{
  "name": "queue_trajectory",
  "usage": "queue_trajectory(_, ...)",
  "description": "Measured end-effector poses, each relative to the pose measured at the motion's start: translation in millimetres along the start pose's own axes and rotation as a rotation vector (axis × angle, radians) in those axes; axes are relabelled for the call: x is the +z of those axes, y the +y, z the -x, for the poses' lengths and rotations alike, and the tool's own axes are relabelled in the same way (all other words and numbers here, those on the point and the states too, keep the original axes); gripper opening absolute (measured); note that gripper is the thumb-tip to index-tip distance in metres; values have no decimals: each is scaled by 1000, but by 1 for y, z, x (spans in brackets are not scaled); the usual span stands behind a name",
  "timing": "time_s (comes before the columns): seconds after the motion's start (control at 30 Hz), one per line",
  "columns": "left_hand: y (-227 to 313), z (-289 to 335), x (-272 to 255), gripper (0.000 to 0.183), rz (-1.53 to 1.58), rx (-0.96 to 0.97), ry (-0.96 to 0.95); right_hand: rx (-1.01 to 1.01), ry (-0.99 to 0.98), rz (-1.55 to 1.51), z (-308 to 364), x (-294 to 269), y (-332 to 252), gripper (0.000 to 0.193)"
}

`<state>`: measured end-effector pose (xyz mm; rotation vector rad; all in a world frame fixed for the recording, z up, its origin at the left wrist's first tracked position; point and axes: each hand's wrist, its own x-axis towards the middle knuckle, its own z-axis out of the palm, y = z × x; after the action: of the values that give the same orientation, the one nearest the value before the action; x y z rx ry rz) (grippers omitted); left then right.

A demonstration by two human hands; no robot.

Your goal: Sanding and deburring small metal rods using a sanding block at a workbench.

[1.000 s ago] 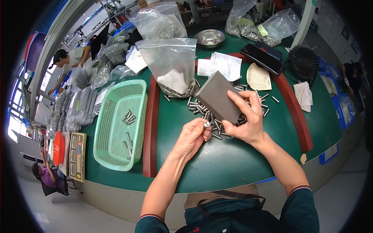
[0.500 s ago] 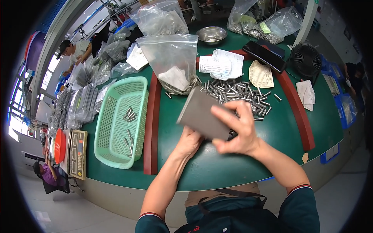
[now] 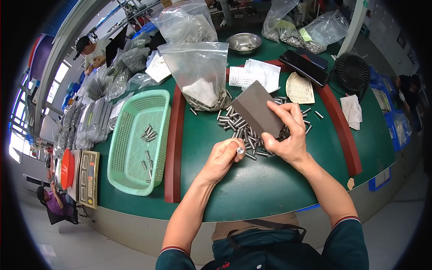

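Observation:
My left hand (image 3: 221,158) is closed round a short metal pin (image 3: 240,150), whose round end faces up between thumb and forefinger. In my right hand (image 3: 291,135) is a flat grey block (image 3: 255,104) that looks like a sanding block, gripped by its right edge between thumb and fingers. The block is tilted above a loose pile of steel pins (image 3: 234,121) on the green table (image 3: 265,184) and hides part of them. The block and the held pin are apart. To the left, a light green plastic basket (image 3: 118,173) holds several more pins.
Dark red bars (image 3: 173,157) frame the work area. A clear bag (image 3: 193,58) of pins stands behind, near a metal bowl (image 3: 244,43), papers (image 3: 256,74), a phone (image 3: 304,66) and a black fan (image 3: 353,72). A scale (image 3: 88,180) sits far left. Other people are in the background.
The grey block has moved up and right, off my left hand, with my right hand. The pin's end in my left hand now shows, and more of the pile is uncovered.

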<state>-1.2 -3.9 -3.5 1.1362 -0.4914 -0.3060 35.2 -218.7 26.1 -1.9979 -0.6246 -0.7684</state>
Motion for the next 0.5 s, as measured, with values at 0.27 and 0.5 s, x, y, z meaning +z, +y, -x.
queue_trajectory(0.27, 4, 2, -2, 40, -194, -17, 51, -28, -27, 116, 0, 4, -13, 67)
queue_trajectory(0.5, -5, 8, 15, 30, -442, 52, 412, -212, -79, 7, 3, 1, -43, 64)
